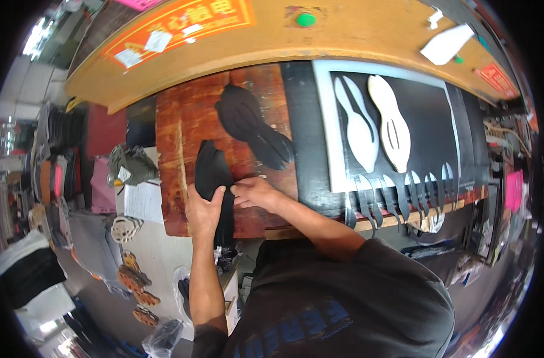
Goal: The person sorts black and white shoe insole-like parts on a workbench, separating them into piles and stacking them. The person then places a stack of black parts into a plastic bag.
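A long black cut-out piece (pixel 211 170) of sheet material lies over a worn reddish-brown board (pixel 175 155), its lower end hanging past the near edge. My left hand (pixel 204 210) is closed on it, thumb on top and the other fingers partly hidden. From the right, my right hand (pixel 253 193) pinches the same piece's edge, its fingertips close to my left thumb. Farther back on the board rest more black cut-out pieces (pixel 248 122) with a narrow waist and long slits, overlapping one another.
On the right, a white-edged black panel (pixel 430 128) bears a white forked shape (pixel 361 140) and a white slotted shape (pixel 393 134). Several curved black strips (pixel 401 197) hang along the front edge. A yellow wooden ledge (pixel 355 30) bounds the back; papers (pixel 143 201) lie left.
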Tool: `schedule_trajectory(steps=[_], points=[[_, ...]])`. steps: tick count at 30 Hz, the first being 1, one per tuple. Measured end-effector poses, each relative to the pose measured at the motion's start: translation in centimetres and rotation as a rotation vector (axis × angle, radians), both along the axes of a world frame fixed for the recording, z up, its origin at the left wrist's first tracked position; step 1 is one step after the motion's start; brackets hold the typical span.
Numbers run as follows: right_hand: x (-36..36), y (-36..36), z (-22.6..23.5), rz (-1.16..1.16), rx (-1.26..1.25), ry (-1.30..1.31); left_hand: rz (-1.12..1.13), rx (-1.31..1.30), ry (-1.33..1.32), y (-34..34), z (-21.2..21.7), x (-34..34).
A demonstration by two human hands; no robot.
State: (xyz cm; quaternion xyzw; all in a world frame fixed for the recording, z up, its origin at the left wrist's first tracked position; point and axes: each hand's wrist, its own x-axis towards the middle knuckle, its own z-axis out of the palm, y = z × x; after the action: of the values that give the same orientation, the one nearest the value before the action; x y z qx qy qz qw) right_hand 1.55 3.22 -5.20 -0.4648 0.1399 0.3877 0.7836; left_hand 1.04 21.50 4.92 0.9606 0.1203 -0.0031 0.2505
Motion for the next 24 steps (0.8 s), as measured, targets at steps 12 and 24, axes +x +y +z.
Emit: schedule_trajectory(steps=[12,24], points=[[7.0,-4.4,2.2,-0.49,-0.185,-0.657,-0.258,0.151,-0.056,0.6,-3.9,-2.3],[8.2,-0.2,2.3,0.213,-0.269,-1.055,-0.503,-0.036,-0.108,3.1,-2.4,3.2]])
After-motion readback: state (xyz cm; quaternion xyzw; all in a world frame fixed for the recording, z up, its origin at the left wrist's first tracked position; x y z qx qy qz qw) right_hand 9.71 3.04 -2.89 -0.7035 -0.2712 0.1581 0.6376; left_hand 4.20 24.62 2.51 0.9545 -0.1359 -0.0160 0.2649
